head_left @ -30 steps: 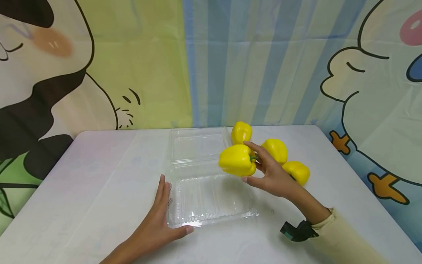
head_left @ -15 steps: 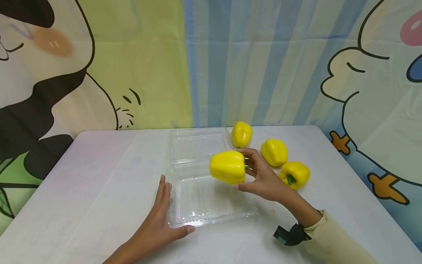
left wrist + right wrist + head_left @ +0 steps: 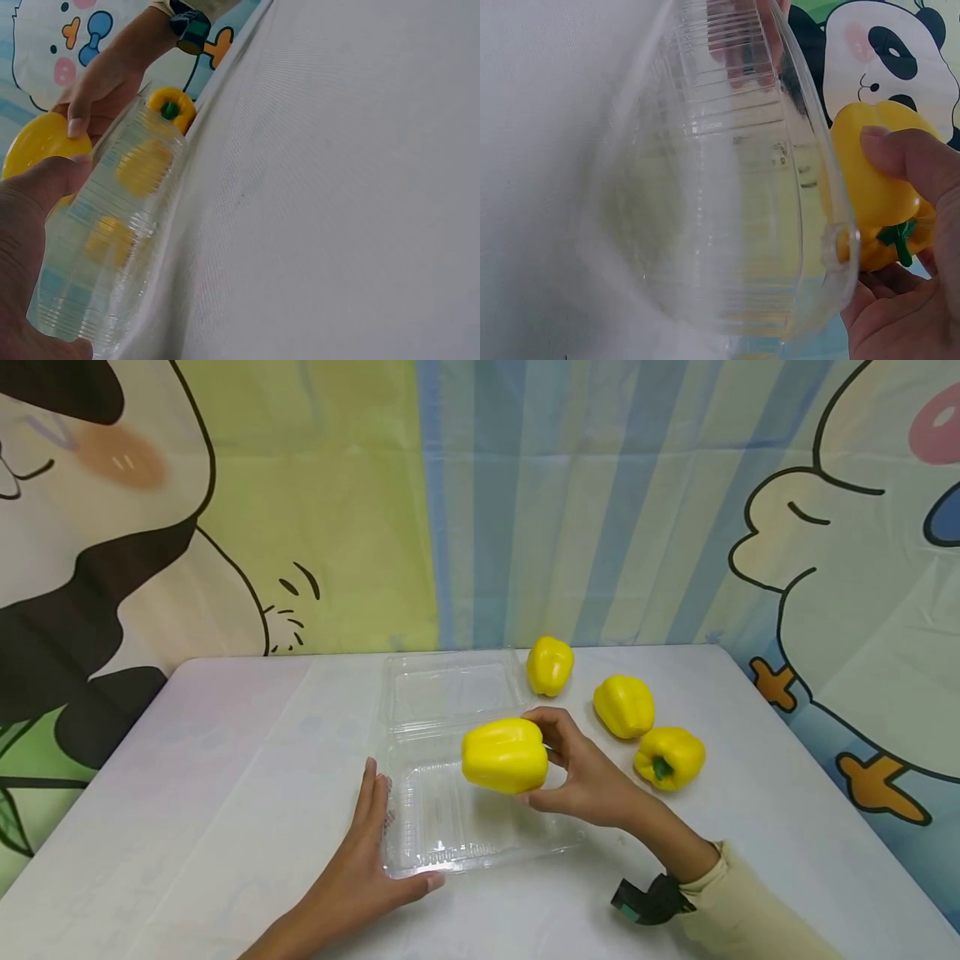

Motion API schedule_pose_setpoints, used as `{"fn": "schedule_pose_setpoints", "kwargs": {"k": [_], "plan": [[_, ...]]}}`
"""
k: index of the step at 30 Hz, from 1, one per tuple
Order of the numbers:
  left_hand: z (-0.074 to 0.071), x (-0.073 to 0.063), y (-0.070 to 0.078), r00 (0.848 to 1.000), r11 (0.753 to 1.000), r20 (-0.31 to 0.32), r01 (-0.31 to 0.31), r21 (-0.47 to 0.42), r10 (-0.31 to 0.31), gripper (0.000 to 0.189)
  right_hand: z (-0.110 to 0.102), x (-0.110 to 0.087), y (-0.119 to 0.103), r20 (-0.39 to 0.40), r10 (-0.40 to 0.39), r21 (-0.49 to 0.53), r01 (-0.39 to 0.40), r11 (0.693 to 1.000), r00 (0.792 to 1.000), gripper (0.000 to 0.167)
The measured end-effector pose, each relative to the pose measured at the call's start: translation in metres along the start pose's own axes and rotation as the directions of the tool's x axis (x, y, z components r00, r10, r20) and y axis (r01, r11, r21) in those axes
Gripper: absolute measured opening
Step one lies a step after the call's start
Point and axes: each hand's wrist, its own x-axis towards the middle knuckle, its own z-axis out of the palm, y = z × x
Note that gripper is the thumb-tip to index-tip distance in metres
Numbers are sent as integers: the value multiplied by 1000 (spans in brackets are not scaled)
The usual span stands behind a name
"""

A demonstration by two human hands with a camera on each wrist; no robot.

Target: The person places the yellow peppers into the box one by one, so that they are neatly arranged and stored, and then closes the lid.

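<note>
A yellow bell pepper (image 3: 505,756) is held by its stem end in my right hand (image 3: 588,772), thumb below and fingers above. It hovers over the base of a clear plastic clamshell container (image 3: 450,860), whose lid lies flat behind. In the right wrist view, the green stem of the pepper (image 3: 877,161) faces the palm. My left hand (image 3: 360,860) rests against the container's left side and front corner, fingers straight and thumb spread. The left wrist view shows the container wall (image 3: 112,202) beside the left thumb.
Three more yellow bell peppers lie on the white table (image 3: 247,777): one by the lid (image 3: 550,667), a second pepper (image 3: 624,706) to its right, and a third pepper (image 3: 670,758) nearer me. A cartoon-printed curtain (image 3: 570,502) hangs behind the table.
My right hand has carried the pepper left and toward me, lower over the container base. The pepper at the right is now more fully uncovered. My left hand has stayed nearly still.
</note>
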Motion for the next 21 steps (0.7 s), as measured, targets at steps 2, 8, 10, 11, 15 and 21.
{"fn": "schedule_pose_setpoints", "kwargs": {"k": [2, 8, 10, 11, 15, 21], "plan": [[0, 0, 0, 1000, 1000, -4, -3, -3, 3, 134, 1, 0, -1, 2, -4, -5, 4, 1000, 1000, 86], [1, 1, -1, 1000, 1000, -14, -4, -13, 3, 134, 6, 2, -4, 35, -10, -55, 12, 998, 999, 93], [2, 1, -1, 1000, 1000, -14, 1, -17, -1, 134, 8, 3, -3, 48, -11, -66, 14, 998, 999, 91], [2, 0, -1, 1000, 1000, -13, 4, -19, -5, 134, 9, 3, -3, 53, -10, -68, 14, 998, 999, 90], [2, 1, 0, 1000, 999, -8, 12, -31, -13, 135, 13, 4, -2, 74, 12, -52, -8, 999, 997, 85], [0, 2, 1, 1000, 1000, -1, 19, -25, -19, 137, 18, 6, -2, 110, 61, -34, -58, 998, 992, 82]]}}
